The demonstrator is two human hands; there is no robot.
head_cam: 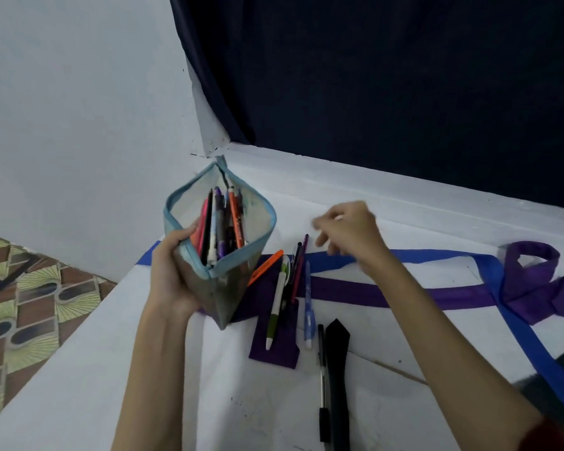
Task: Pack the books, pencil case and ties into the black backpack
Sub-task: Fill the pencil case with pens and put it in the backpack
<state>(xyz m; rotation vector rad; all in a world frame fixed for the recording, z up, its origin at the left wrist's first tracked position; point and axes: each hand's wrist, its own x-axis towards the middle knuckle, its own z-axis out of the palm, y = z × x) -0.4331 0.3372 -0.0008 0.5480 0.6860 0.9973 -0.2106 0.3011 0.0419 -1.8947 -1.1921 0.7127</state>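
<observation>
At frame centre, the left hand (173, 275) grips the pencil case (220, 242) mouth-up for loading; the blurred right hand (345, 236), loosely curled and seemingly empty, hovers above loose pens (293, 288).

I see a white table surface (79, 369) running into a corner where a pale wall (79, 109) meets a dark navy curtain (388, 76). At the left edge, beyond the table, a patterned fabric (20, 304) in green, brown and cream fans shows, with a thin black strap-like line (4, 281) lying across it. A white ledge (355, 187) runs along the base of the curtain.
</observation>
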